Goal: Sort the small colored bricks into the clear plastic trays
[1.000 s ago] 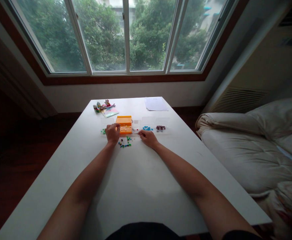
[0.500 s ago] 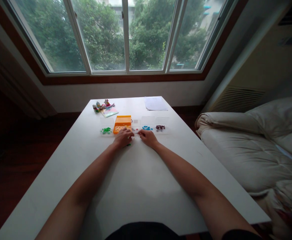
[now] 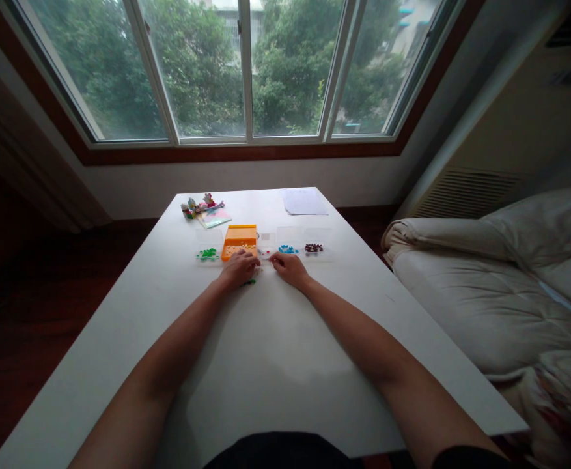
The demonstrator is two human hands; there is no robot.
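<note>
Your left hand (image 3: 240,265) has come off the left end of the open orange box (image 3: 239,232) to its near edge, fingers curled; right hand (image 3: 289,268) unmoved just beside it. Cannot tell how far closed either grip is, or what it has. Green pieces (image 3: 208,253) now uncovered left of the box. Loose pieces (image 3: 250,282) on the desk (image 3: 275,352) mostly hidden by your left hand. Work seems drawn between both hands.

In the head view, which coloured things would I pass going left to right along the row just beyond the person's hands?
Green pieces → orange case → small red piece → blue pieces → dark brown pieces.
</note>
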